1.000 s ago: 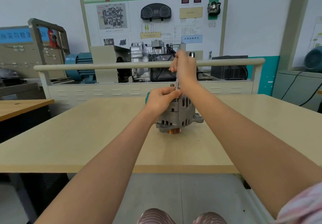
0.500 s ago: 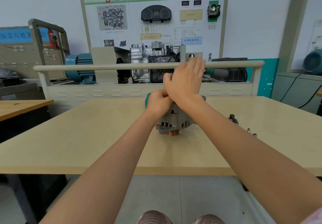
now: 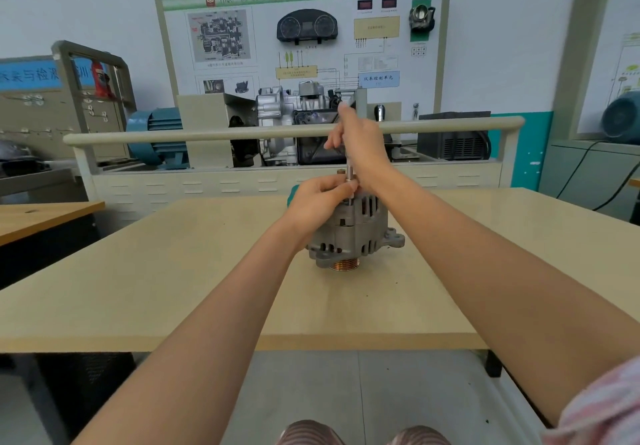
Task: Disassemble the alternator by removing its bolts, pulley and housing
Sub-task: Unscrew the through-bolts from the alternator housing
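1. Across the back of the frame we see a training display board (image 3: pixel 304 39) on the wall, with a gearbox rig (image 3: pixel 294 105) and a pale rail (image 3: pixel 207 135) in front of it.
2. The worktop (image 3: pixel 173 271) fills the middle of the frame, pale wood, with its front edge running across the lower half.
3. At the centre of the frame we have the alternator (image 3: pixel 349 233) standing on the worktop with its copper-coloured pulley (image 3: pixel 344 265) facing down and touching the surface (a mounting ear sticks out toward the right).
4. Our right hand (image 3: pixel 360 147), just above centre, has its fingers curled round a slim metal tool (image 3: pixel 350 176) that stands upright over the top of the alternator.
5. Our left hand (image 3: pixel 318 202), just left of centre, rests on top of the housing, its fingertips pinching the lower end of the tool where it meets the alternator; what the tip sits on we cannot tell.
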Motion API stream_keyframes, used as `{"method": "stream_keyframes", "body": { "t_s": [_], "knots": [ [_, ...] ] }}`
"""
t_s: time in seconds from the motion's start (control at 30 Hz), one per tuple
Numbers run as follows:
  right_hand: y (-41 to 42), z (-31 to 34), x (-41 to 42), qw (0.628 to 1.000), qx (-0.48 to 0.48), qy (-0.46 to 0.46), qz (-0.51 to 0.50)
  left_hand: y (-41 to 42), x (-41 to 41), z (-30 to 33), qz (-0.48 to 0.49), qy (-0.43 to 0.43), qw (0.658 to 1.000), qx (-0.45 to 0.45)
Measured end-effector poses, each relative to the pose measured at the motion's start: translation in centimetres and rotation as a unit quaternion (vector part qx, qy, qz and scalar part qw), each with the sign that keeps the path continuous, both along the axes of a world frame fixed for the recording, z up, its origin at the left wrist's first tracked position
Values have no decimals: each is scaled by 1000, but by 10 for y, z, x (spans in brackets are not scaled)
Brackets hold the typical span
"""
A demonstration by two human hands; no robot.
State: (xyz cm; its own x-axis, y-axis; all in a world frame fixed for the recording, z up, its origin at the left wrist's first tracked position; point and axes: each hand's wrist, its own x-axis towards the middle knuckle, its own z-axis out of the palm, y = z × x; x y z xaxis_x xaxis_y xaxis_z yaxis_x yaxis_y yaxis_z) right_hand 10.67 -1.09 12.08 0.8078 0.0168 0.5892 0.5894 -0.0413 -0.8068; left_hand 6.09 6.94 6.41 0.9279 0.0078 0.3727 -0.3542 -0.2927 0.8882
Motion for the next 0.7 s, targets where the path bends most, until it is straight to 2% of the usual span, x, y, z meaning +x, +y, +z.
{"method": "stream_keyframes", "body": {
  "t_s": [0.07,0.13,0.2,0.27,0.33,0.37,0.4,0.43,0.47,0.5,0.53,0.6,0.7],
  "knots": [
    [-2,4,4,984,93,69,136,1,0,0,0,3,1000,-5],
    [-3,6,7,964,138,92,206,2,1,0,5,2,1000,-14],
    [0,7,5,962,154,101,202,2,2,-2,11,-4,1000,-26],
    [2,4,2,974,162,79,141,1,3,-4,12,-13,999,-37],
    [4,-2,-3,994,105,1,31,1,4,-5,19,-19,999,-36],
    [5,-6,-6,997,39,-60,-39,1,5,-5,24,-22,999,-31],
    [6,-11,-9,983,-52,-127,-123,1,5,-5,31,-24,999,-27],
    [6,-15,-11,945,-154,-186,-221,1,5,-5,42,-25,999,-23],
    [5,-18,-14,891,-247,-219,-311,0,6,-5,56,-22,998,-23],
    [5,-19,-15,844,-313,-225,-372,0,7,-5,69,-20,997,-20],
    [4,-17,-16,818,-353,-217,-400,0,7,-5,77,-19,997,-18],
    [4,-14,-14,812,-376,-208,-394,-1,6,-4,82,-16,996,-13],
    [5,-10,-12,879,-298,-221,-299,-2,2,-1,54,-9,998,-2]
  ]
}}
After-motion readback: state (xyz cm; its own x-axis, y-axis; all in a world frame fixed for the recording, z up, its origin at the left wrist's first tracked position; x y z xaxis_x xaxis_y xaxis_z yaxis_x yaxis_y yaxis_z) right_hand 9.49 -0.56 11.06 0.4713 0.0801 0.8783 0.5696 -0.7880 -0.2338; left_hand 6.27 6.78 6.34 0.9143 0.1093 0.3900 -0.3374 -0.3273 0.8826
